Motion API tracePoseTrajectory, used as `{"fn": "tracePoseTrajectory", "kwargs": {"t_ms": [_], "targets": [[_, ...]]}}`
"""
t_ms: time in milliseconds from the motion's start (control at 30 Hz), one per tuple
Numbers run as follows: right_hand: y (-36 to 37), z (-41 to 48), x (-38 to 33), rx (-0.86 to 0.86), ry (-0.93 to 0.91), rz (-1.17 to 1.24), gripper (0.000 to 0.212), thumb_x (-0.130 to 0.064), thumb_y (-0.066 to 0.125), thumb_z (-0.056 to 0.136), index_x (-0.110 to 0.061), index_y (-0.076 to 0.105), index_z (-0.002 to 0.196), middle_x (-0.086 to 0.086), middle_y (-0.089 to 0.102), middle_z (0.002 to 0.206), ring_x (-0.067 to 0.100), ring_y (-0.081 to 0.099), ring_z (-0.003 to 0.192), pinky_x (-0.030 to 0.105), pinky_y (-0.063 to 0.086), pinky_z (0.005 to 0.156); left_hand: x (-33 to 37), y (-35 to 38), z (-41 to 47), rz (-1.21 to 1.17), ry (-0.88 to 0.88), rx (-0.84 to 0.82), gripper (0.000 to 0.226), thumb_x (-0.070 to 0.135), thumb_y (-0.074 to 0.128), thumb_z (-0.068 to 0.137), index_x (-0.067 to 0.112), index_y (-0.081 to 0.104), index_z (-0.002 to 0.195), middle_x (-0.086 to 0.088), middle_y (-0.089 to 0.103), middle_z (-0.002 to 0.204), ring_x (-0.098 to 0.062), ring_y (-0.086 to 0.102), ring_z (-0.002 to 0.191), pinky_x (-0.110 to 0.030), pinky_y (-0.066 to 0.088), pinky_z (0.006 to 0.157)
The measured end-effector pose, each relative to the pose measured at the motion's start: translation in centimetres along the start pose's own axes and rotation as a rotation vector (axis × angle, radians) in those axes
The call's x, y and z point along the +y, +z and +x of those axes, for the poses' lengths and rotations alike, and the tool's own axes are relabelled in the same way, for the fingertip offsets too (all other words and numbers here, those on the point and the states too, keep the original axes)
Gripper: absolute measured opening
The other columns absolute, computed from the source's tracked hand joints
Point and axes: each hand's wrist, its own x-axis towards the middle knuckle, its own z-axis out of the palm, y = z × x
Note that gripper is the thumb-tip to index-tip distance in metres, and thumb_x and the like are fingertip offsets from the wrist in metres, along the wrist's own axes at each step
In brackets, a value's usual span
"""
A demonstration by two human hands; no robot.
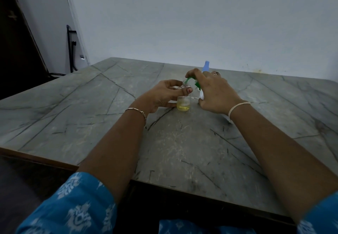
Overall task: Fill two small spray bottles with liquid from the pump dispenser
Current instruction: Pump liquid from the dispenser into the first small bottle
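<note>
A small clear spray bottle (183,103) stands uncapped on the table with a little yellow liquid at its bottom. My left hand (164,94) pinches its neck between thumb and fingers. My right hand (214,91) covers the green pump head (190,78) of the dispenser, its index finger on top, and the green spout points into the bottle's mouth. Only a bit of the white dispenser body (201,96) shows under the hand. A second bottle with a light blue cap (206,66) stands behind my right hand, mostly hidden.
The grey marble-patterned table (91,105) reaches to the pale wall at the back. A small white part (194,98) lies beside the clear bottle. A white object (227,118) peeks out under my right wrist. At far left stand a dark door and a black frame.
</note>
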Motion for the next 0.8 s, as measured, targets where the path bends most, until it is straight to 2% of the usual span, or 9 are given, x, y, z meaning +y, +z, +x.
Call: {"fn": "tracePoseTrajectory", "kwargs": {"t_ms": [167, 333, 433, 533, 633, 800], "targets": [[0.13, 0.07, 0.03, 0.021, -0.009, 0.006, 0.069, -0.013, 0.066, 0.071, -0.027, 0.035, 0.131, 0.008, 0.055, 0.098, 0.029, 0.051, 0.087, 0.041, 0.048, 0.075, -0.04, -0.02, 0.05, 0.006, 0.003, 0.001, 0.049, 0.03, 0.074, 0.081, 0.017, 0.058, 0.125, 0.0, 0.069, 0.104, -0.006, 0.065, 0.088, -0.015, 0.052, 0.056], [0.12, -0.4, 0.27, 0.032, -0.01, -0.077, 0.082, -0.016, 0.068, 0.072, -0.032, 0.03, 0.142, 0.004, 0.049, 0.092, 0.022, 0.039, 0.083, 0.039, 0.044, 0.075, -0.05, -0.01, -0.02, 0.019, 0.007, 0.006, 0.047, 0.031, 0.074, 0.082, 0.018, 0.058, 0.124, -0.001, 0.068, 0.109, -0.006, 0.064, 0.089, -0.014, 0.051, 0.055], [0.04, -0.51, 0.35, 0.025, -0.007, -0.095, 0.086, -0.017, 0.071, 0.072, -0.034, 0.027, 0.144, 0.006, 0.052, 0.094, 0.023, 0.042, 0.085, 0.04, 0.046, 0.077, -0.11, -0.08, 0.05, 0.026, 0.004, 0.007, 0.048, 0.032, 0.073, 0.082, 0.019, 0.057, 0.125, -0.001, 0.067, 0.111, -0.007, 0.064, 0.091, -0.015, 0.052, 0.057], [0.01, -0.47, 0.23, 0.013, -0.005, -0.08, 0.085, -0.017, 0.07, 0.071, -0.035, 0.027, 0.142, 0.005, 0.052, 0.094, 0.028, 0.048, 0.089, 0.041, 0.047, 0.077, -0.18, -0.09, 0.12, 0.021, 0.004, 0.002, 0.042, 0.032, 0.073, 0.082, 0.021, 0.059, 0.12, 0.001, 0.069, 0.106, -0.007, 0.065, 0.09, -0.016, 0.052, 0.059], [0.07, -0.44, 0.31, 0.013, 0.002, -0.065, 0.084, -0.016, 0.071, 0.071, -0.036, 0.027, 0.14, 0.004, 0.052, 0.094, 0.026, 0.045, 0.086, 0.041, 0.047, 0.077, -0.13, -0.12, 0.12, 0.024, 0.001, -0.006, 0.04, 0.032, 0.073, 0.082, 0.022, 0.059, 0.118, 0.001, 0.069, 0.106, -0.006, 0.065, 0.088, -0.016, 0.052, 0.059], [0.14, -0.21, 0.21, 0.018, 0.006, -0.027, 0.076, -0.014, 0.067, 0.071, -0.03, 0.033, 0.136, 0.005, 0.052, 0.094, 0.026, 0.046, 0.086, 0.04, 0.044, 0.076, -0.22, -0.15, 0.23, 0.034, 0.0, -0.001, 0.053, 0.033, 0.074, 0.081, 0.017, 0.056, 0.129, -0.004, 0.067, 0.115, -0.009, 0.064, 0.093, -0.015, 0.052, 0.057]]}}
